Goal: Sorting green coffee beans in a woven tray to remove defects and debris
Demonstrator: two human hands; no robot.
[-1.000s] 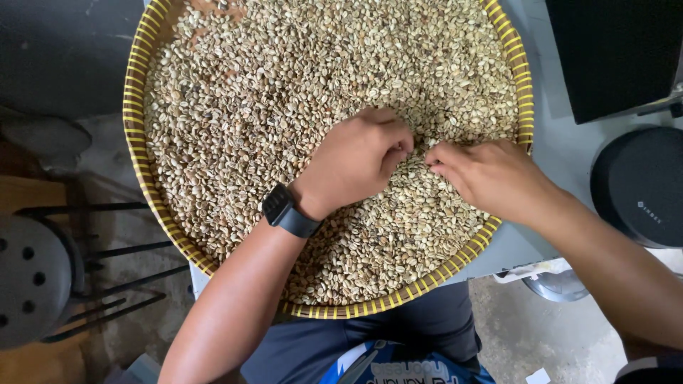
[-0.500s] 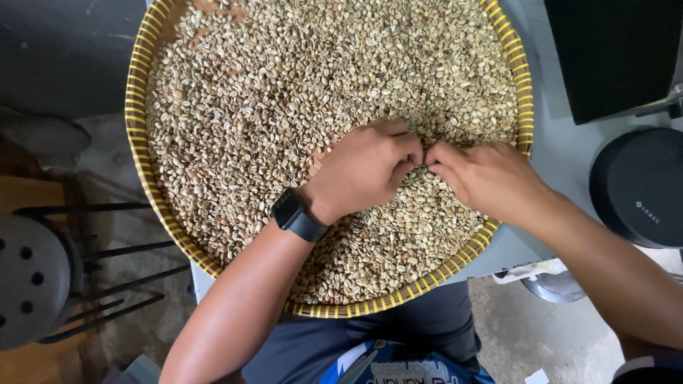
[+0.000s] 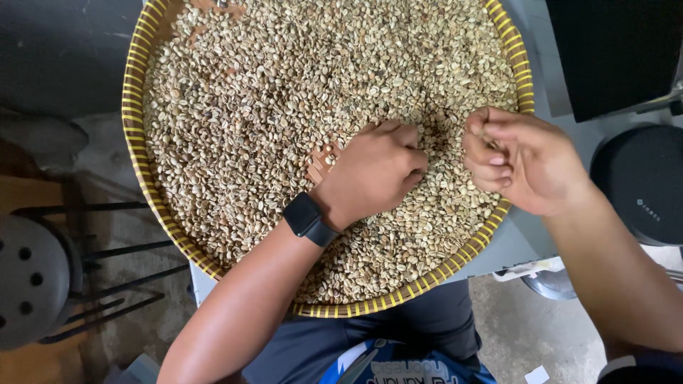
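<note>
A big round woven tray with a yellow rim (image 3: 146, 181) holds a thick layer of pale green-grey beans (image 3: 299, 92). My left hand (image 3: 373, 174), with a black smartwatch (image 3: 307, 219) on the wrist, rests knuckles-up on the beans with its fingers curled into them. Just above the tray's right edge, my right hand (image 3: 519, 160) is lifted, its fingers pinched together; whatever they pinch is too small to make out. A bare brown patch of tray bottom (image 3: 320, 162) shows beside my left hand.
A round black lidded object (image 3: 644, 181) sits at the right beyond the tray. A dark panel (image 3: 612, 50) fills the upper right. At the lower left stands a round grey stool (image 3: 28, 284) with black legs. The tray rests on a light grey table edge (image 3: 516, 242).
My right hand has lifted off the beans and drawn right with its fingers pinched. My left hand has stayed on the beans, shifting slightly.
</note>
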